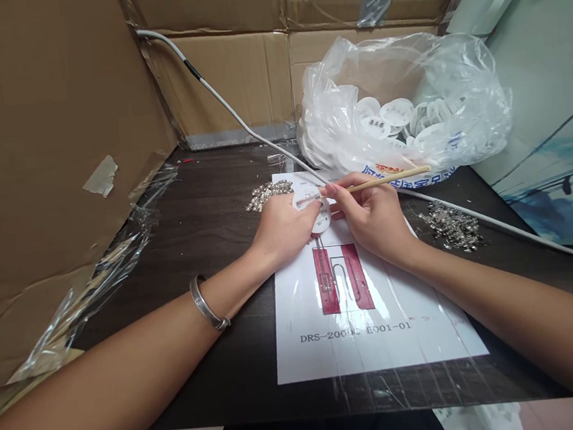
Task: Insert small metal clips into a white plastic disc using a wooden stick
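Keep the round white disc (320, 220) firm in your left hand (285, 225), with your thumb on its face near the slender pale wooden stick's (393, 177) working end. Your right hand (377, 215) pinches that stick close to this end, which should give fine control; guide it with small finger movements, press lightly, and keep your left thumb out of its path. Too much force could make the tip skid or tilt the disc.

The disc lies between your two hands: its left side is in your left grip, its lower edge shows beneath your thumb, and your right fingertips are just beside its right side. It is above the upper part of the white printed sheet (379, 354) on the dark wood-grain worktop (239, 359). Your fingers hide the exact contact between tip and disc, so you cannot tell what it touches.
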{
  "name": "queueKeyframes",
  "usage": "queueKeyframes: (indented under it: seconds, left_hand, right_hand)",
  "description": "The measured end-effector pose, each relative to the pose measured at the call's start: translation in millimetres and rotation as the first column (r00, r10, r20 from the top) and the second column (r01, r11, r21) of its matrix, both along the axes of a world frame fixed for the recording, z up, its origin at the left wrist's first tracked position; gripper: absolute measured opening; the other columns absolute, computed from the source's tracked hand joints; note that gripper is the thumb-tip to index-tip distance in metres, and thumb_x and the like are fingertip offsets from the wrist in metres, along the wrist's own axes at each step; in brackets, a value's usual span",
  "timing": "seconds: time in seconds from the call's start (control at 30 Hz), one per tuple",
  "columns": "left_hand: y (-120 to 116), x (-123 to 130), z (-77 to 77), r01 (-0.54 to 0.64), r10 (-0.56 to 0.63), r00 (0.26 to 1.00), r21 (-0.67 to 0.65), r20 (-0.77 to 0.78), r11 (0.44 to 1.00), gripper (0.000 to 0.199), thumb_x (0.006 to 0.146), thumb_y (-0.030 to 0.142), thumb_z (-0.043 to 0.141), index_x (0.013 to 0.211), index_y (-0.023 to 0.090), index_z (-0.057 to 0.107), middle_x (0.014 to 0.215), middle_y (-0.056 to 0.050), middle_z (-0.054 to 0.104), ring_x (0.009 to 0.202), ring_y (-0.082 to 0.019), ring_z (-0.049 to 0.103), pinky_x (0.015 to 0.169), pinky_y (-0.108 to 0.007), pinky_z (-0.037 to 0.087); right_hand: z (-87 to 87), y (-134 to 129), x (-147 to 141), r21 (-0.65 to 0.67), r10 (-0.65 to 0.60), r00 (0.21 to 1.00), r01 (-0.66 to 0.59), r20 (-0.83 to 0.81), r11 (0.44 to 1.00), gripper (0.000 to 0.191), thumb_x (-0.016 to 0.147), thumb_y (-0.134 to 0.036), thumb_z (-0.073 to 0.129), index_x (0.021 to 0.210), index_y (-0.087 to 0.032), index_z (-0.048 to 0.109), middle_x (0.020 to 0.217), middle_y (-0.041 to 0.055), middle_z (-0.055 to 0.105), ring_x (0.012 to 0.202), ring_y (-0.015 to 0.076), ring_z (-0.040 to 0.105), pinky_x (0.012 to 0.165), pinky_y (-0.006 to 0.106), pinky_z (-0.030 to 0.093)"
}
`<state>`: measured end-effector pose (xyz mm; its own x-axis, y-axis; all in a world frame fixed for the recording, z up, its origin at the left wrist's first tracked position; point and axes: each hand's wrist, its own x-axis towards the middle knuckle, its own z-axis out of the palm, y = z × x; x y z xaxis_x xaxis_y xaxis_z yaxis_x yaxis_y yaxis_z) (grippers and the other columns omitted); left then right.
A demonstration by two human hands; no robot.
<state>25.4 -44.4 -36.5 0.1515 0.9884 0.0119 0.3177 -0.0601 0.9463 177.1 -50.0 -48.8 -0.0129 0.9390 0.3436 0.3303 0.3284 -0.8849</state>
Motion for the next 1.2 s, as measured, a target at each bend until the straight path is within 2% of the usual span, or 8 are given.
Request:
queueKeyframes:
  seconds: [0.33,0.57,0.67,0.9,1.07,1.13,1.2]
  left_hand:
    - [-0.1,0.1,1.8,0.038,-0.037,0.999,0.042,-0.021,0.998,0.021,0.084,0.026,0.058,0.066,0.015,0.062,0.058,0.001,0.061,0.049,-0.009,0.053,0.048,-0.023,0.042]
    - [-0.6,-1.2,0.5,0.030,-0.025,0.997,0.067,-0.071,0.997,0.020,0.084,0.030,0.058,0.073,0.015,0.065,0.061,-0.001,0.064,0.055,-0.011,0.056,0.049,-0.023,0.041]
    - [-1.7,-1.4,0.9,0.024,-0.019,0.997,0.069,-0.069,0.997,0.020,0.083,0.029,0.059,0.070,0.015,0.064,0.058,0.000,0.062,0.053,-0.011,0.056,0.048,-0.022,0.041]
    - [-2.9,1.0,4.6,-0.009,0.010,0.999,-0.017,0.042,1.000,0.017,0.085,0.027,0.059,0.075,0.014,0.063,0.054,0.002,0.058,0.042,-0.008,0.052,0.041,-0.021,0.042]
    - [-3.7,1.9,7.3,0.013,-0.008,0.990,-0.036,0.143,0.999,0.022,0.087,0.027,0.058,0.069,0.014,0.058,0.053,0.001,0.056,0.039,-0.008,0.050,0.036,-0.020,0.039]
    - [-4.1,1.6,7.7,0.021,-0.015,0.986,-0.038,0.165,0.999,0.024,0.087,0.026,0.057,0.066,0.015,0.055,0.052,0.000,0.056,0.038,-0.008,0.049,0.034,-0.020,0.037]
    - [-4.3,1.2,7.8,0.026,-0.017,0.984,-0.047,0.178,0.999,0.022,0.086,0.024,0.056,0.066,0.015,0.053,0.053,0.000,0.056,0.037,-0.008,0.049,0.034,-0.020,0.038]
  right_hand:
    - [-0.1,1.7,-0.8,0.046,-0.041,0.997,0.044,-0.070,0.998,0.024,0.088,-0.039,0.062,0.079,-0.017,0.067,0.073,0.0022,0.068,0.060,0.0117,0.062,0.058,0.029,0.052]
    - [1.4,-0.1,-0.1,0.031,-0.049,0.998,0.051,-0.037,0.998,0.031,0.090,-0.044,0.059,0.079,-0.016,0.067,0.065,0.0012,0.063,0.060,0.0133,0.063,0.059,0.030,0.053]
    - [2.0,-0.6,0.3,0.005,-0.030,0.996,0.030,-0.085,1.000,0.031,0.090,-0.044,0.059,0.078,-0.016,0.067,0.067,0.0020,0.064,0.062,0.0136,0.064,0.060,0.030,0.054]
    - [1.5,-1.8,0.5,0.001,0.031,0.973,-0.031,-0.228,1.000,0.031,0.087,-0.046,0.063,0.074,-0.018,0.064,0.069,0.0015,0.062,0.070,0.0144,0.065,0.061,0.028,0.055]
    - [0.0,-1.9,-0.9,0.090,0.040,0.947,-0.012,-0.318,0.996,0.045,0.095,-0.052,0.046,0.067,-0.019,0.059,0.078,0.0045,0.067,0.086,0.0170,0.067,0.073,0.031,0.054]
    - [-1.8,0.0,0.4,0.126,0.008,0.953,0.032,-0.302,0.992,0.045,0.097,-0.051,0.042,0.071,-0.019,0.059,0.075,0.0031,0.064,0.079,0.0151,0.065,0.074,0.032,0.052]
    - [-3.3,2.2,2.8,0.116,-0.046,0.976,0.072,-0.215,0.991,0.040,0.097,-0.049,0.043,0.077,-0.020,0.061,0.066,-0.0002,0.056,0.067,0.0124,0.057,0.068,0.030,0.047]
